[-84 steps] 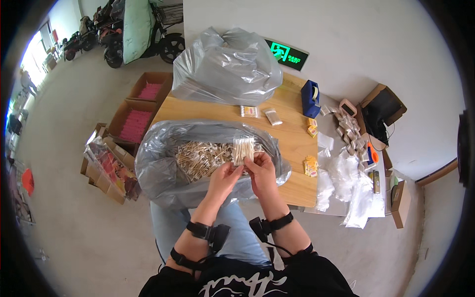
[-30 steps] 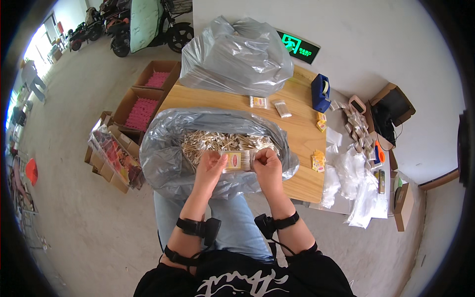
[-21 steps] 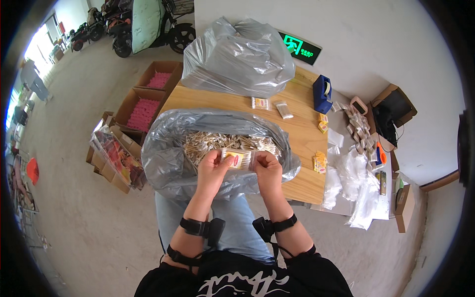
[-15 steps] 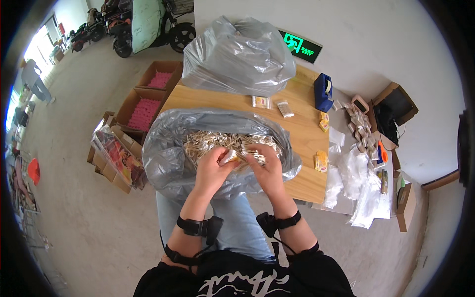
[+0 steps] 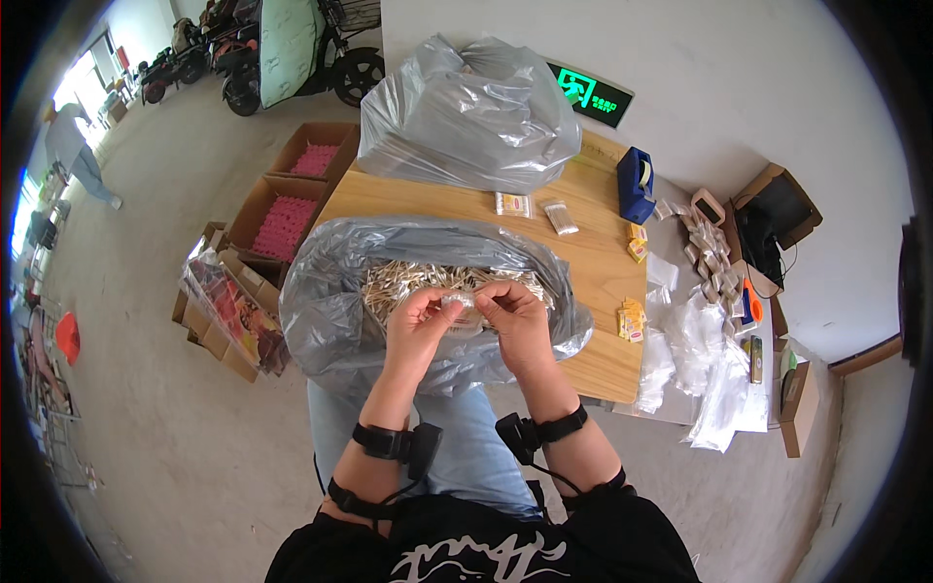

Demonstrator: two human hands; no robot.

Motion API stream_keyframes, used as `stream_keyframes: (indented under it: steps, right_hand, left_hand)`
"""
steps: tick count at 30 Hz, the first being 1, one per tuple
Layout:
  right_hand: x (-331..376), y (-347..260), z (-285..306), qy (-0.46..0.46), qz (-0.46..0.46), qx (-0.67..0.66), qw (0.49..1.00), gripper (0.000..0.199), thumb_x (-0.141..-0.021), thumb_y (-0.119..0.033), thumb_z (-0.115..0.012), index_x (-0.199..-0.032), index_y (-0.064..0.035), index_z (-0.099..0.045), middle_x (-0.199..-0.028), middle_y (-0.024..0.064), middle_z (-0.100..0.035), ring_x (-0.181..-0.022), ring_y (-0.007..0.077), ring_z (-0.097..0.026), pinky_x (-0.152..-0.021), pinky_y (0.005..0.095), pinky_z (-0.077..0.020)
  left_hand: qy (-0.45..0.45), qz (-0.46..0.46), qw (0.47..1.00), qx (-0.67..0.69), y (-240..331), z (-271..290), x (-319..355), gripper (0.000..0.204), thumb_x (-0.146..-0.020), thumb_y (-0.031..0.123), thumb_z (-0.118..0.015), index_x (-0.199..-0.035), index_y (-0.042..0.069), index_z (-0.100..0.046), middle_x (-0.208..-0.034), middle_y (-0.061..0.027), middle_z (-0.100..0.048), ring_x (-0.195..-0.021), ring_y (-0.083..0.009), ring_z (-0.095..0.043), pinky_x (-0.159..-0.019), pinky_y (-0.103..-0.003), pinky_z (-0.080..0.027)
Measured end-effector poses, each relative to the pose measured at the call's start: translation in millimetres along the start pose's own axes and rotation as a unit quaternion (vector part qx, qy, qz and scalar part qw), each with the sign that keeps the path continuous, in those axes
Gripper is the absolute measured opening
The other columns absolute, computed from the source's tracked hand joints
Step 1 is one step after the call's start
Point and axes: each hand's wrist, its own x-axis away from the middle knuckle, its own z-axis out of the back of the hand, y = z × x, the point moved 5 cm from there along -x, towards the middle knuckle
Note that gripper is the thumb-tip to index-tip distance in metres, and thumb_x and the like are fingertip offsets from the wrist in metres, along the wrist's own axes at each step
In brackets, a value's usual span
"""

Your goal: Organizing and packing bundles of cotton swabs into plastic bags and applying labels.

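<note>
Between both hands is a small clear plastic bag (image 5: 461,303), its contents too small to make out. My left hand (image 5: 416,328) pinches one side of its top. The thumb and fingers of my right hand (image 5: 519,326) are closed on the other side. Both hands hover over loose cotton swabs (image 5: 418,279) that fill a large grey plastic bag (image 5: 326,291), open at the top, at the table's near edge. Beyond it lie a pack of cotton swabs with a yellow card (image 5: 512,204) and another clear pack of swabs (image 5: 561,218).
A second grey bag (image 5: 466,117) bulges at the table's back. To the right are a blue tape dispenser (image 5: 636,185), yellow cards (image 5: 631,320) and clear plastic bags (image 5: 695,340). Cartons of pink items (image 5: 288,225) stand on the left. Far left, a person (image 5: 76,151) walks.
My right hand has come up from the swabs and moved left to the small plastic bag, closing on its edge. The left hand has turned the bag slightly. The distant person has moved.
</note>
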Motion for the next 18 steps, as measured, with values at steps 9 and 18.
stream_keyframes:
  steps: [9, 18]
  right_hand:
    - [-6.9, 7.0, 0.8, 0.020, -0.023, -0.082, 0.996, 0.006, -0.083, 0.000, -0.062, -0.086, -0.0020, -0.058, -0.087, 0.0026, -0.061, -0.078, 0.0090, -0.055, -0.071, 0.0218, -0.0445]
    - [-14.2, 19.1, -11.5, -0.094, -0.066, 0.031, 0.993, 0.021, -0.084, -0.007, -0.064, -0.101, -0.0011, -0.053, -0.091, 0.0011, -0.058, -0.083, 0.0086, -0.053, -0.075, 0.0232, -0.0441]
  left_hand:
    - [0.071, -0.002, 0.994, 0.085, -7.3, -1.2, -14.2, 0.013, -0.085, 0.011, -0.065, -0.091, 0.001, -0.062, -0.082, 0.0005, -0.060, -0.074, -0.0045, -0.052, -0.067, -0.019, -0.041]
    - [0.137, -0.020, 0.986, 0.091, -7.4, 7.7, -30.3, 0.016, -0.087, 0.016, -0.063, -0.089, 0.001, -0.063, -0.085, -0.0025, -0.063, -0.077, -0.0070, -0.055, -0.072, -0.022, -0.043]
